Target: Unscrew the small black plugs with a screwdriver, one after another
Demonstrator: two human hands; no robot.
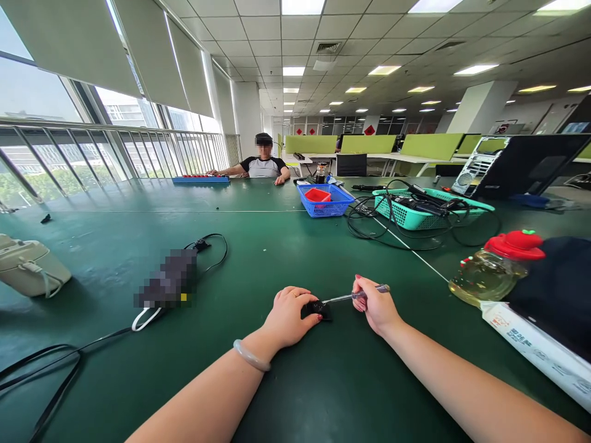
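My left hand (292,317), with a pale bangle on its wrist, is closed on a small black part (326,312) lying on the green table (184,381). Its fingers cover much of that part, so its exact kind is hidden. In my right hand (376,306) is a slim screwdriver (339,298), its thin metal shaft pointing left. The handle end sticks out past my thumb. At the black part's upper edge, the tip seems to touch it, though contact is hard to make out.
To the left lie a pixelated dark device (168,277) with cables and a beige case (30,266). Ahead are a blue basket (325,208) and a green basket (406,218) of cables. On the right stand a red-lidded bottle (492,277) and a white packet (540,347). A person (265,165) sits opposite.
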